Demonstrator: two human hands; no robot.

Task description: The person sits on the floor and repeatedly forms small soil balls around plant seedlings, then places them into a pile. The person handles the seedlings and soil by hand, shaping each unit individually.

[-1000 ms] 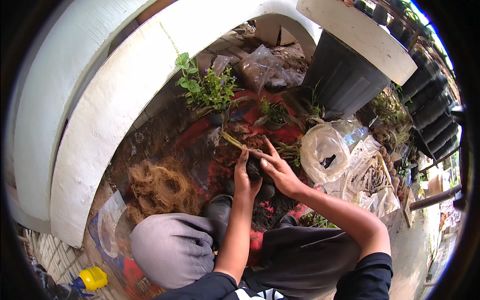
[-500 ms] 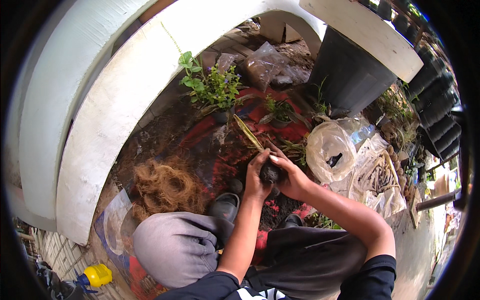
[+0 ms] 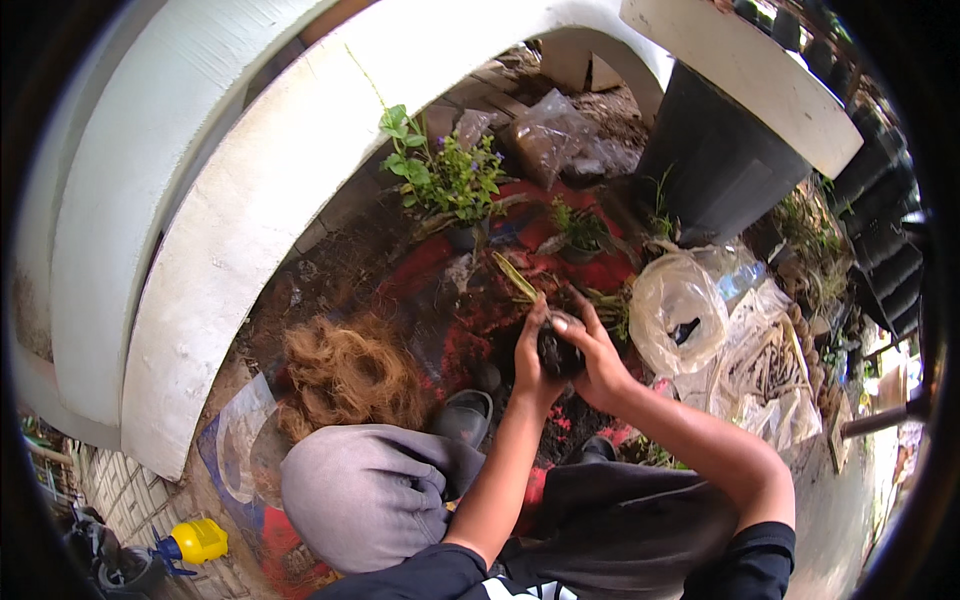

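Note:
Between my two palms sits a dark ball of soil [image 3: 557, 354], with a yellow-green leafy stem [image 3: 514, 276] sticking out toward the far left. My left hand [image 3: 534, 358] is wrapped round the ball's left side. On the opposite side my right hand [image 3: 600, 366] presses it, thumb across the top and fingers partly lifted. Much of the ball is hidden by my fingers. Loose dark soil [image 3: 570, 425] lies below my hands on a red and blue sheet [image 3: 470, 330]. A tangled heap of brown fibre [image 3: 350, 378] rests to the left.
A potted plant with small purple flowers [image 3: 450, 180] stands beyond my hands, beside a smaller potted plant [image 3: 582, 232]. A rolled-open clear plastic bag [image 3: 655, 315] lies at right. Behind it is a large black pot [image 3: 715, 150]. A yellow spray bottle [image 3: 200, 540] stands lower left.
The whole view has shifted slightly, so things sit further right. My hands have turned the soil ball a little; the stem looks shorter, and my right fingers are more raised.

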